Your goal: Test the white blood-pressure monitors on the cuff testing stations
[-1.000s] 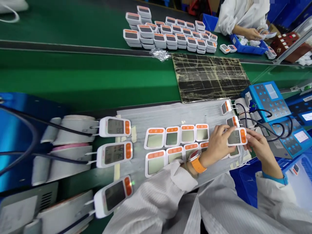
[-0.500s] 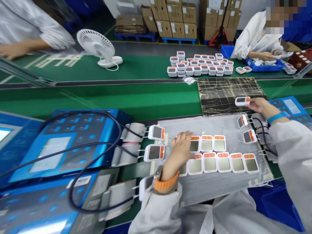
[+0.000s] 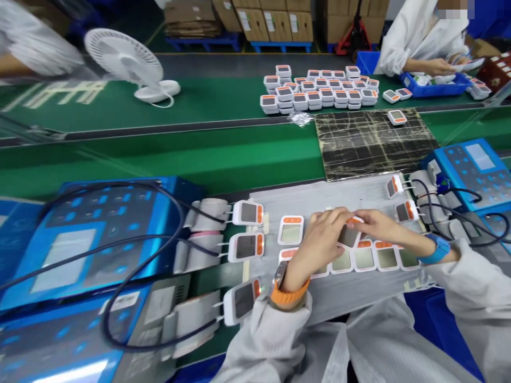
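Observation:
Both my hands meet over one white-and-orange monitor unit [image 3: 349, 234] in the rows on the grey mat [image 3: 303, 194]. My left hand [image 3: 323, 236], with an orange watch strap, curls over the unit from the left. My right hand [image 3: 377, 224], with a blue wristband, grips its right side. Further units lie flat around them, one [image 3: 291, 230] at the left end and several [image 3: 377, 258] in the front row. A single unit [image 3: 397, 117] lies on the dark taped panel [image 3: 371, 141] beyond the mat.
Blue test machines [image 3: 99, 234] with black hoses, cuffs and plugged-in monitors [image 3: 247, 247] stand left; another blue tester [image 3: 473, 167] stands right. Stacked units [image 3: 315, 96] and a white fan [image 3: 128, 61] sit on the far green bench. A person in white [image 3: 419, 37] works at a blue tray.
My right hand left its unit on the dark panel and came back to the mat. My left hand shifted right, and both now hold one unit in the rows.

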The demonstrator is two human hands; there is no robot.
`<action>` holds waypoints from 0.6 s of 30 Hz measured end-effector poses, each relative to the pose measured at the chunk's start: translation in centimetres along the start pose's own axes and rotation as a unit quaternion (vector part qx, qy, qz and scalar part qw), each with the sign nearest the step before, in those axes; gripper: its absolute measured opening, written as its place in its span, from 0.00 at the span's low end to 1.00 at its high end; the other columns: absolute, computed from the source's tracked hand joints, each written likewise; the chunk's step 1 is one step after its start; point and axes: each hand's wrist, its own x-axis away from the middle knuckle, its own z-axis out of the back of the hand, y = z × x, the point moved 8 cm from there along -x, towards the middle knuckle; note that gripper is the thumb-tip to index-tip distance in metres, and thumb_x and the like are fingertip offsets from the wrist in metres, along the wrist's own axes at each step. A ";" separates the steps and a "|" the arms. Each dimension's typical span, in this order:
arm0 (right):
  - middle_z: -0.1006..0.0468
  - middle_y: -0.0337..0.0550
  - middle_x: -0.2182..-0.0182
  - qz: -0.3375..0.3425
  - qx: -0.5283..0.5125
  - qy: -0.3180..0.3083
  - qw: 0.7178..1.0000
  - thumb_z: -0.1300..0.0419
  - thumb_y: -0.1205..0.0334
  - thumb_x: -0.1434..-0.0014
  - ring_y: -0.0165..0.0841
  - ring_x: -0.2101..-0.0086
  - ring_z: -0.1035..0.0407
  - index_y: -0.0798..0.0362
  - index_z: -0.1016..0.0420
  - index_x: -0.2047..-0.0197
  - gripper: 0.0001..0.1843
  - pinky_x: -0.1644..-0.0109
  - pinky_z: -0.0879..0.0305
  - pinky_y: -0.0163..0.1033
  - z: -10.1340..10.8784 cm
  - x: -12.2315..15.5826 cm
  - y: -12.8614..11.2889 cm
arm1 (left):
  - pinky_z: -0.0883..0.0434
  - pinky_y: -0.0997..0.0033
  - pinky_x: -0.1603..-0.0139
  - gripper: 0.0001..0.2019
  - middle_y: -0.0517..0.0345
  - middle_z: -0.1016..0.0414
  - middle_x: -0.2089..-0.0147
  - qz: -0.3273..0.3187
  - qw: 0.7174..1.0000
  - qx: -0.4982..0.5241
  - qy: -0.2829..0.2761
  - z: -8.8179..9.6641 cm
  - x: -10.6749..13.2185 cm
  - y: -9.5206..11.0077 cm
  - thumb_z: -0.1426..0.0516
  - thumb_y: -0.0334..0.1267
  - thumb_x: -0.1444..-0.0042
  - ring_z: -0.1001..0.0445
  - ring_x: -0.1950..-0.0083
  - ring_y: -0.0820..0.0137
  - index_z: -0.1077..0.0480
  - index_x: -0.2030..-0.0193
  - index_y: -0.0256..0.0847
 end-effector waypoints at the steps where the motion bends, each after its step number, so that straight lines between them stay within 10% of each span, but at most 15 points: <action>1: 0.19 0.39 0.71 -0.010 0.005 0.016 1.000 0.36 0.48 0.42 0.33 0.71 0.27 0.52 0.19 0.64 0.15 0.65 0.29 0.38 0.2 0.9 0.2 | 0.35 0.52 0.35 0.38 0.53 0.34 0.31 -0.030 1.000 0.007 -0.003 -0.4 -0.5 1.5 0.40 0.23 0.50 0.33 0.32 0.56 0.39 0.33 0.52; 9: 0.16 0.46 0.57 -0.068 -0.004 0.201 0.977 0.45 0.46 0.32 0.40 0.55 0.22 0.51 0.21 0.49 0.21 0.49 0.26 0.43 6.0 11.7 2.5 | 0.30 0.46 0.38 0.43 0.46 0.33 0.36 -0.036 0.998 0.044 0.038 -7.2 -4.0 8.0 0.33 0.33 0.45 0.30 0.37 0.51 0.49 0.27 0.51; 14: 0.17 0.49 0.48 -0.049 0.287 0.264 0.920 0.48 0.59 0.31 0.43 0.48 0.23 0.50 0.20 0.45 0.18 0.45 0.26 0.47 10.1 18.4 5.2 | 0.26 0.55 0.40 0.36 0.49 0.30 0.38 -0.037 0.965 0.259 -0.033 -12.6 -5.7 10.1 0.32 0.29 0.49 0.25 0.40 0.59 0.43 0.37 0.47; 18: 0.21 0.52 0.41 -0.049 0.460 0.200 0.864 0.47 0.71 0.36 0.41 0.57 0.19 0.53 0.21 0.43 0.22 0.61 0.23 0.41 10.1 18.3 10.0 | 0.28 0.55 0.35 0.36 0.47 0.31 0.35 -0.022 0.922 0.385 -0.010 -15.7 -7.7 11.0 0.32 0.22 0.53 0.28 0.35 0.61 0.45 0.42 0.46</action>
